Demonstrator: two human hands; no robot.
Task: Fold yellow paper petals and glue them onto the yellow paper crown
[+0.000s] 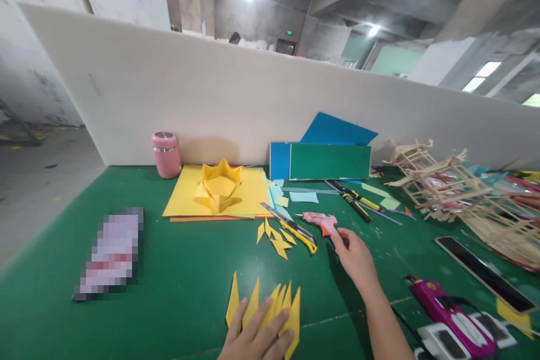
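A fan of pointed yellow paper pieces lies flat at 6 o'clock; a pink glue gun lies on its side at 1 o'clock.

No legible text or labels.

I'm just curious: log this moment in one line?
left hand: pressing yellow paper spikes | right hand: reaching pink glue gun

One head-worn camera looks forward and down, close over the green table.
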